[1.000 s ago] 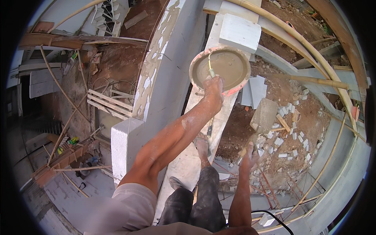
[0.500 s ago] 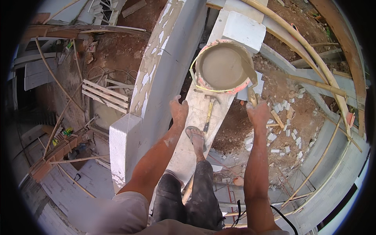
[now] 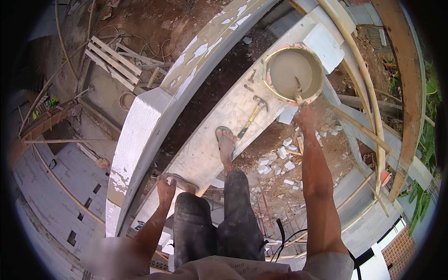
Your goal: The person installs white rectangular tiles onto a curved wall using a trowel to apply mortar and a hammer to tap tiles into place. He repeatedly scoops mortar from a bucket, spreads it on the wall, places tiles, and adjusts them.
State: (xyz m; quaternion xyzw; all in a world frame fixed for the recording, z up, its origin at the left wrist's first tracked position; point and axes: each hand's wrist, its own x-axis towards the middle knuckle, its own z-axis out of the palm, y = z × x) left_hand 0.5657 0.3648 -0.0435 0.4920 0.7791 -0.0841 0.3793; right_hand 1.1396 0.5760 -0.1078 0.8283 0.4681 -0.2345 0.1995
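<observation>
My right hand is closed around the wooden handle of a trowel, whose blade dips into the grey wet mortar. The mortar sits in a round bucket with a smeared reddish rim and a yellowish handle. Down beside my sandalled left foot, my left hand is empty, its fingers loosely apart. Between my front foot and the bucket a claw hammer with a yellow and black handle lies on the pale plank. The mortar under the trowel hides part of its blade.
Left of the plank runs a wall with patchy mortar on top, ending in a white block. Another white block stands beyond the bucket. Bamboo poles cross at right; broken block pieces lie on the ground below.
The view has turned, so the wall and plank lean further right. The trowel's blade has moved from the bucket's right edge into the mortar. My left hand has dropped back toward my foot.
</observation>
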